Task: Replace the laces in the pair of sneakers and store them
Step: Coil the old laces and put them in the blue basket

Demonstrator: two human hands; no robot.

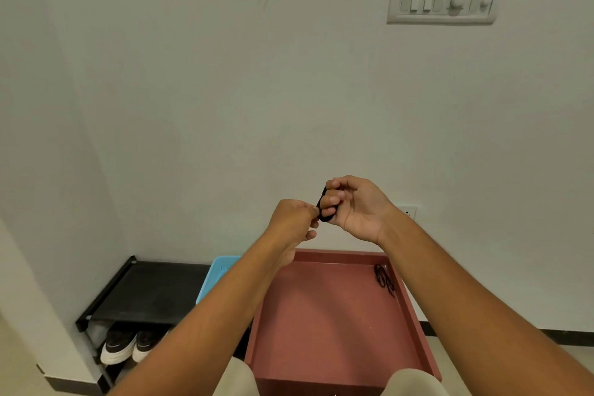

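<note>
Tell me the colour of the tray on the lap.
Reddish-brown tray, seen in the head view.

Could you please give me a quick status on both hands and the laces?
Right hand has black lace wound round its fingers; left hand pinches its end. Second lace lies in red tray. Sneakers on rack shelf. Nothing obstructing.

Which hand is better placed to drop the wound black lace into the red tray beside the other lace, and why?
Probably the right hand: the wound lace is looped round its fingers, above the red tray where the other lace lies. The left hand only pinches an end.
</note>
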